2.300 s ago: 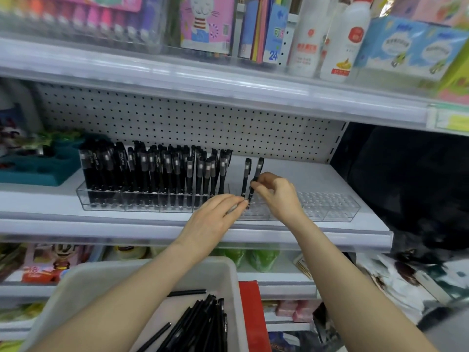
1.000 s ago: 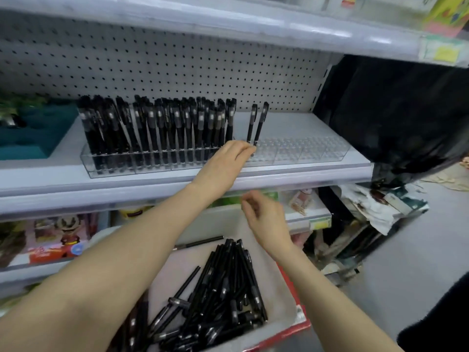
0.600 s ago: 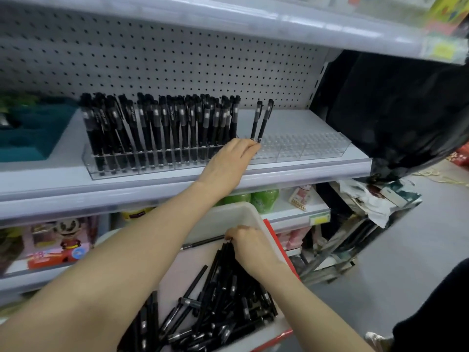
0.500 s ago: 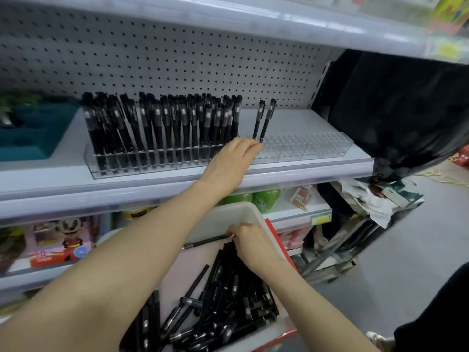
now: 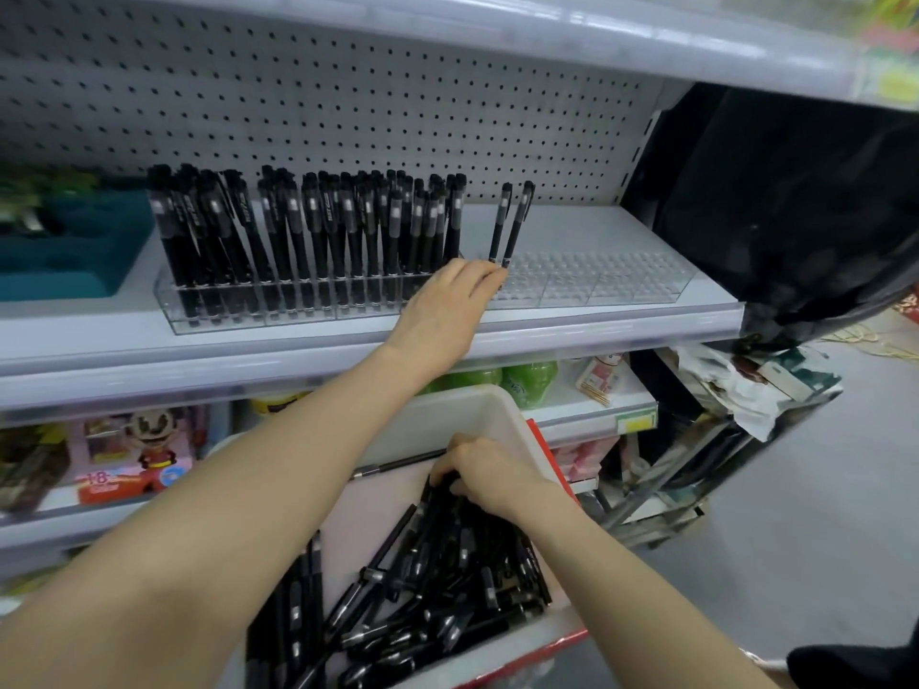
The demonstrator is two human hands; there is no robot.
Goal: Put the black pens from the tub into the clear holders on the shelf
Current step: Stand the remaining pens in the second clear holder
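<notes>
So the left hand (image 5: 447,300) is laid on the front of the holders (image 5: 597,283) on the shelf (image 5: 572,330), fingers straight, nothing gripped. The right hand (image 5: 490,477) is down in the tub (image 5: 492,410), fingers curled round some pens (image 5: 437,564) at the top of the pile. The left stretch of the holders is packed with upright pens, and two more are stood alone just right of the left fingertips. A teal tray (image 5: 64,251) is parked far left.
</notes>
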